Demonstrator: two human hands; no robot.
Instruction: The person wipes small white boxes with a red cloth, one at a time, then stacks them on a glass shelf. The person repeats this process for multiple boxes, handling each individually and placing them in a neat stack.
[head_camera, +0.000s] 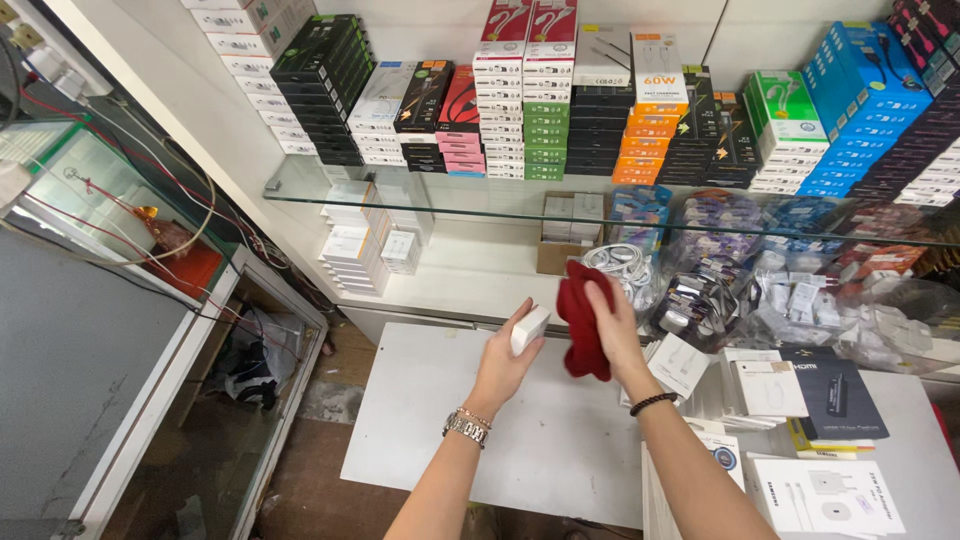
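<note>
While the left hand (505, 360) keeps its fingers clamped on a small white box (530, 329) above the white surface (450, 420), the right hand (610, 335) grips a red cloth (585, 325) beside it, seemingly for wiping.

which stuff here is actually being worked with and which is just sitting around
In hand:
small white box in left hand
red cloth in right hand

Lying about:
white boxes on the white table
stacked boxes on the glass shelf
bagged cables
</note>
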